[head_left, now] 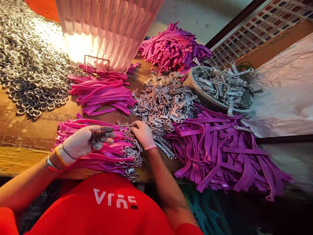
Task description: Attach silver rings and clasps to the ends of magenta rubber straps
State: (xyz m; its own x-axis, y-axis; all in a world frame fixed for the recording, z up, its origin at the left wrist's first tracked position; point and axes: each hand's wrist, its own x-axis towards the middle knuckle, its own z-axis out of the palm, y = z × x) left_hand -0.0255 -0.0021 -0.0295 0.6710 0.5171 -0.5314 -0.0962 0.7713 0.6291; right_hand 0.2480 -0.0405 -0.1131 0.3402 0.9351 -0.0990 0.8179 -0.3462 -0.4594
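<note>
My left hand [83, 142], in a white knit glove, rests on a stack of pink straps with metal clasps [114, 153]. Its fingers are curled round a metal ring [98, 144]. My right hand [143, 133], also gloved, lies fingers-down at the near edge of a heap of silver metal clasps [163, 101], its fingertips closed on one clasp. Loose purple straps [220, 153] spread out just right of that hand.
A big pile of silver rings [29, 68] covers the left of the wooden table [26, 130]. More pink straps [102, 94] lie before a pink ribbed container [107, 29]. A bowl of clasps [220, 88] and a purple strap heap [173, 45] sit behind.
</note>
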